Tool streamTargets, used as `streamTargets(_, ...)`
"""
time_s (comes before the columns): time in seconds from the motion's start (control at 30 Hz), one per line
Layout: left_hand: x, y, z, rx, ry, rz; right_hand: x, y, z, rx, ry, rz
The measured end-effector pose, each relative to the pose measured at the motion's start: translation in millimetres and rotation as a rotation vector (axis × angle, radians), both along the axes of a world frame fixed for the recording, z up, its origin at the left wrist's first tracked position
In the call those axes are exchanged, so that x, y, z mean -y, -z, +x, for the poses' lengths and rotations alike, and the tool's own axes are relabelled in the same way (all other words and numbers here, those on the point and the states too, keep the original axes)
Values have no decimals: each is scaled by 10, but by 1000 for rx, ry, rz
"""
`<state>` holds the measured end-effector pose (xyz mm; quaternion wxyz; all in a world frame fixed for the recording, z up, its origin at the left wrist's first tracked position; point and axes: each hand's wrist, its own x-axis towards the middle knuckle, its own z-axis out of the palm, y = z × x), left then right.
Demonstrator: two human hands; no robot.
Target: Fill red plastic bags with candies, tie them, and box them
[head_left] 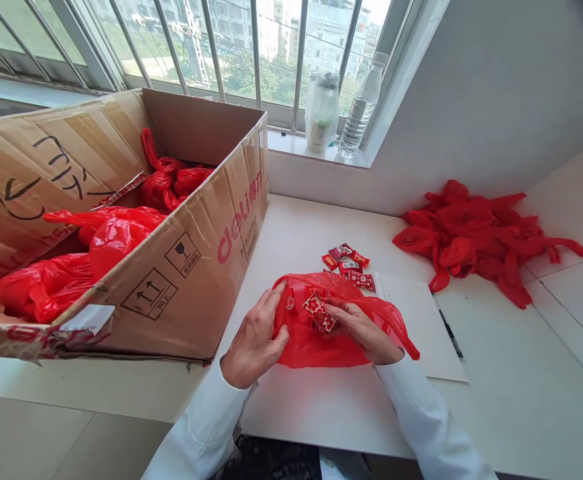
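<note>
A red plastic bag (301,350) lies spread on the white table in front of me, and its thin film lets red packets show. My left hand (256,337) grips the bag's left side, thumb apart from the fingers with film between them. Over the bag's middle, my right hand (364,330) has its fingers closed on a red-and-white patterned wrapped candy (320,313). Its fingertips are partly hidden behind the wrapper. Just beyond the bag sits a small pile of red wrapped candies (351,265).
At left stands a large open cardboard box (191,267) holding several filled, tied red bags (121,240). A heap of empty red bags (471,233) lies at right. White paper (441,360) and a black pen (448,327) are beside the bag. A water bottle (361,110) stands on the windowsill.
</note>
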<state>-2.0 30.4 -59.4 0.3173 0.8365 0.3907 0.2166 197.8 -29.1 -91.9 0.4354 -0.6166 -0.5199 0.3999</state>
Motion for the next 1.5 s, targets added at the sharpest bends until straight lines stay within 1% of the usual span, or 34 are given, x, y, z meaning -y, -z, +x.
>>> streamTargets(0.13,-4,15,-5,-4,-3,11,24,-12,-42,-58,-79,-39)
streamTargets(0.33,-8,-13,-7,5,-14,45,47,-69,7,78,-112,-26)
streamTargets(0.47,2,-19,-7,20,0,41,16,-135,20,212,-83,-21)
streamTargets(0.67,19,-34,-27,48,10,18,-99,-117,-59,404,6,-5)
streamTargets(0.73,19,-65,-43,59,6,14,-52,-182,-88,455,4,-1)
streamTargets(0.8,15,-96,-65,69,-4,9,53,-303,-85,506,-29,26)
streamTargets(0.87,6,-119,-89,75,-23,6,186,-436,-28,626,-30,114)
streamTargets(0.93,-3,-134,-111,84,-41,3,315,-514,93,858,51,230)
streamTargets(0.97,-6,-138,-122,88,-44,1,373,-520,175,991,110,270)
streamTargets(1.0,-7,-140,-134,87,-42,0,427,-503,267,1105,163,278)
streamTargets(1.03,-4,-141,-148,79,-35,2,478,-468,364,1188,194,251)
streamTargets(1.07,5,-141,-166,62,-24,9,527,-424,461,1224,199,192)
streamTargets(1.1,20,-141,-188,36,-15,21,573,-382,551,1212,185,111)
streamTargets(1.17,69,-150,-249,-34,4,53,653,-350,690,1089,153,-32)
streamTargets(1.2,100,-164,-285,-67,16,69,683,-378,732,1004,150,-59)
streamTargets(1.23,133,-189,-323,-96,30,84,705,-439,755,919,162,-51)
streamTargets(1.3,191,-280,-395,-138,56,132,721,-657,749,755,231,40)
streamTargets(1.37,218,-430,-447,-168,61,232,696,-949,702,563,343,173)
streamTargets(1.43,201,-622,-469,-176,28,381,635,-1230,649,306,441,339)
streamTargets(1.5,153,-816,-460,-163,-40,546,556,-1428,614,41,496,501)
